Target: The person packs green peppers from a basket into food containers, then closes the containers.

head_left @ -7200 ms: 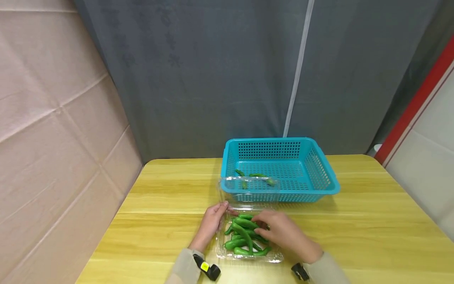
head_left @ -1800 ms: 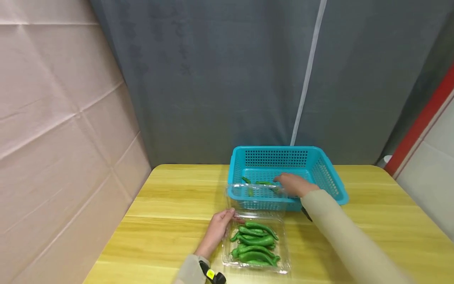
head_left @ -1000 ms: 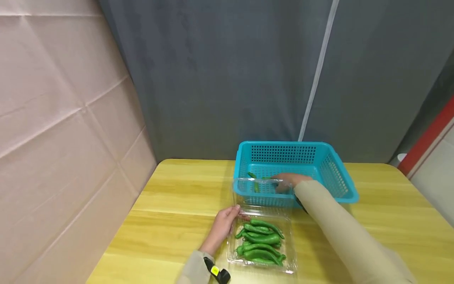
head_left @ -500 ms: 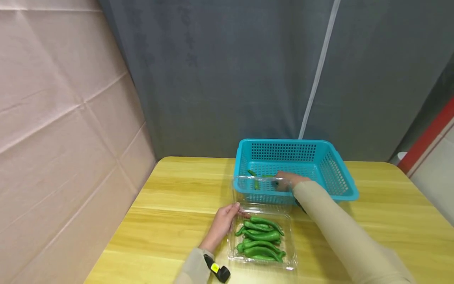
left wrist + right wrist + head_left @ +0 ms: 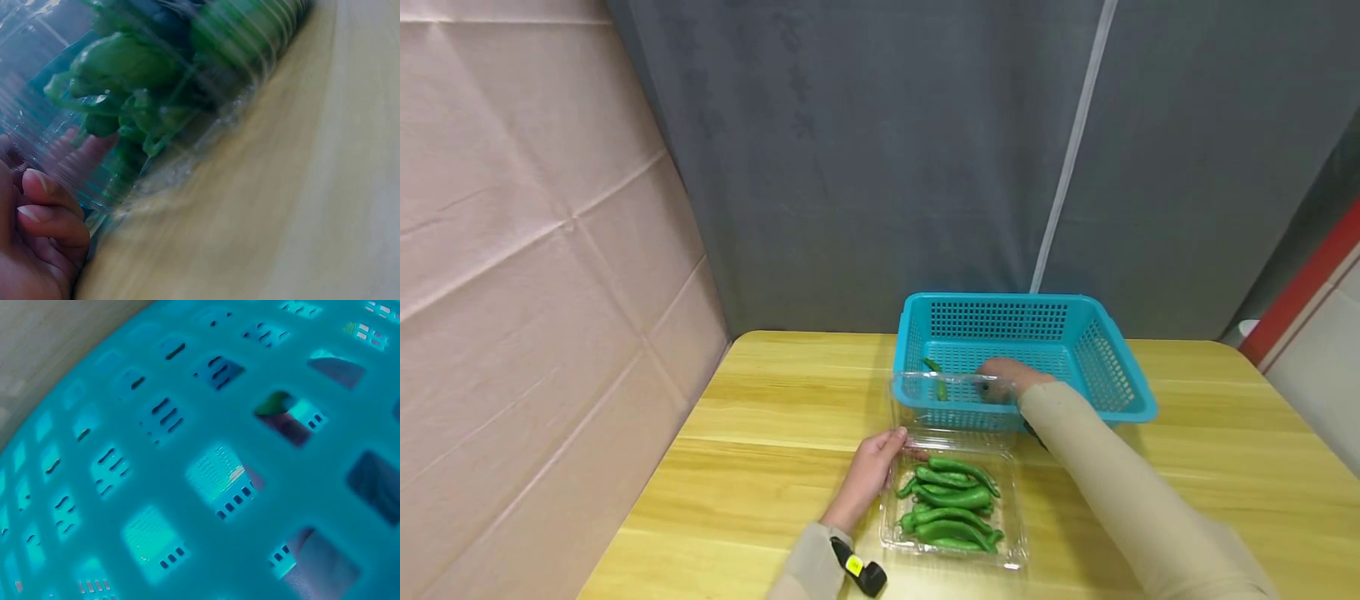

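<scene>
In the head view my left hand [image 5: 868,472] grips the left edge of an open clear plastic clamshell container [image 5: 947,557] near its hinge. Several green peppers [image 5: 955,500] lie side by side in the container's base. The left wrist view shows curled fingers [image 5: 56,222] against its ribbed side. My right hand [image 5: 1009,379] reaches into a blue plastic basket [image 5: 1126,408], partly behind the raised clear lid. It seems to grip a green pepper [image 5: 275,402], glimpsed beside the fingers through the basket's holes. Another green pepper [image 5: 941,388] lies on the basket floor to its left.
A wooden table [image 5: 760,417] carries everything. The container's lid [image 5: 925,425] stands up against the basket's front side. A dark grey curtain [image 5: 865,167] hangs behind the table, and a pinkish sheet [image 5: 542,317] covers the left side.
Over several seconds, my right hand moved from the container into the basket, and the peppers in the container became more neatly lined up. Lately, a pepper beside that hand has gone from sight. The left hand stays.
</scene>
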`<state>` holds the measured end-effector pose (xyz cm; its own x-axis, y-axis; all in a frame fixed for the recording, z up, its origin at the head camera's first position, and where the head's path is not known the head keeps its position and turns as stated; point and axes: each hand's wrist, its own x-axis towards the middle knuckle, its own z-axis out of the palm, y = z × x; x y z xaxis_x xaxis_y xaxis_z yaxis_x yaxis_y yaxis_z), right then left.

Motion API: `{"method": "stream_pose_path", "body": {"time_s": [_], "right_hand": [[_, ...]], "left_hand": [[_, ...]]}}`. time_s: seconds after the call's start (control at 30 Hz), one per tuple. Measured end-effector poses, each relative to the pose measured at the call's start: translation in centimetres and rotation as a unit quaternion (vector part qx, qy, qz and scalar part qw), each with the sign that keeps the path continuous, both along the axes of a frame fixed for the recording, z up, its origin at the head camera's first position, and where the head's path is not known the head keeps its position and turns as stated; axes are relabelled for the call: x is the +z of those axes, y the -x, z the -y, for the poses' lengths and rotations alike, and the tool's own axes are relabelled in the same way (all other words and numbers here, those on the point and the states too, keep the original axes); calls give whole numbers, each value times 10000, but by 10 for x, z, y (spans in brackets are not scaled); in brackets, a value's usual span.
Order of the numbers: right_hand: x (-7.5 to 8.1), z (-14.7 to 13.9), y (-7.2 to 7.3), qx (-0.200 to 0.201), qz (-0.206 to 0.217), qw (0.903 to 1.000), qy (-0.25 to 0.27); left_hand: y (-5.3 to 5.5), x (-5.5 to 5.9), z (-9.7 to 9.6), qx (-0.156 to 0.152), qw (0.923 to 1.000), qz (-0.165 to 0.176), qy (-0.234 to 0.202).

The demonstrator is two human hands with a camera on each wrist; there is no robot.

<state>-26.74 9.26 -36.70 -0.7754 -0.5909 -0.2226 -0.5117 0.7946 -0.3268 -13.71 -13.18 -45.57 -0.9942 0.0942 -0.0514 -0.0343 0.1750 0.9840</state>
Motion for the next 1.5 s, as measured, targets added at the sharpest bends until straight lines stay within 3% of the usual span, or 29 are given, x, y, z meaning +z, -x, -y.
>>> {"method": "stream_pose_path", "body": {"time_s": [0.17,0.37,0.53,0.63,1.03,1.5], "right_hand": [[-5,-7,4,-268,37,9996,-5],[-11,-19,10,-143,122,9993,328],[-9,-25,8,58,-423,9990,100],[-5,-29,3,38,-643,9976,270],[6,-44,-17,-503,-1154,9878,913],[9,-54,-38,-956,-1351,9742,1535]], "left_hand": [[9,-21,1,40,10000,-71,-44],[9,-22,2,55,9999,-129,-39],[9,-22,4,31,9998,-192,-64],[9,-23,5,17,9998,-174,-41],[8,-21,2,22,9998,-177,-20],[9,-20,3,-36,9999,-147,7]]}}
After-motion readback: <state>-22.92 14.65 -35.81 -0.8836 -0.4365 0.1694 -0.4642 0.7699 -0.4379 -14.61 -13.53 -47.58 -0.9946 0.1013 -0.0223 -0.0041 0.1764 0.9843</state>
